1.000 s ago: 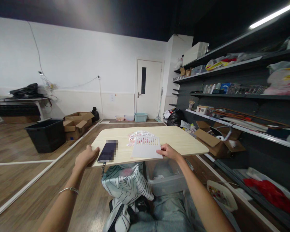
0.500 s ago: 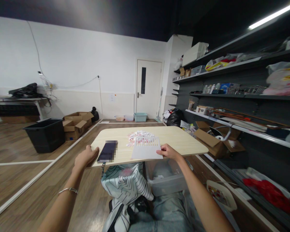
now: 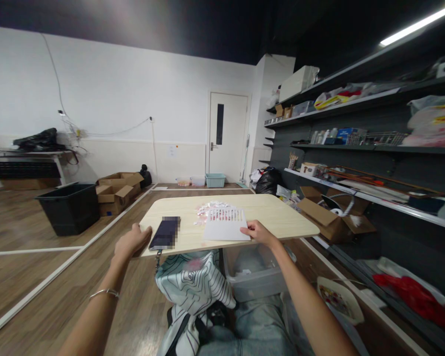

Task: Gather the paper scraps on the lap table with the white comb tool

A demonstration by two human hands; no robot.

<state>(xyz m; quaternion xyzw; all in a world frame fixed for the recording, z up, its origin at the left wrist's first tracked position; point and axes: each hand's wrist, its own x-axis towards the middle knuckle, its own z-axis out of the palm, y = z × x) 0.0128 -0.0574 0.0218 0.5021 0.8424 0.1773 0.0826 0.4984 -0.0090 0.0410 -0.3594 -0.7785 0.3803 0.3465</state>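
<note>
My right hand (image 3: 257,232) pinches the right edge of a white flat sheet (image 3: 226,231) with a row of slots, like a comb, along its far side. The sheet lies low over the front part of the pale wooden tabletop (image 3: 274,217). Beyond its slots spreads a heap of small white and pinkish pieces (image 3: 217,204), too small to name; some show through the slots. At the table's front left corner, my left hand (image 3: 131,241) is closed round the edge. Beside it lies a dark phone (image 3: 163,232) with a strap hanging over the edge.
A clear plastic bin (image 3: 255,272) and a patterned cloth bag (image 3: 193,277) are under the table's front edge. On the floor stand a black bin (image 3: 68,210), cardboard boxes (image 3: 114,198) and an open carton (image 3: 330,215). Loaded shelves (image 3: 356,146) line the right wall.
The slotted sheet has shifted slightly, its near edge a little farther away and its slots tilting flatter over the heap. My left hand has stayed at the table edge.
</note>
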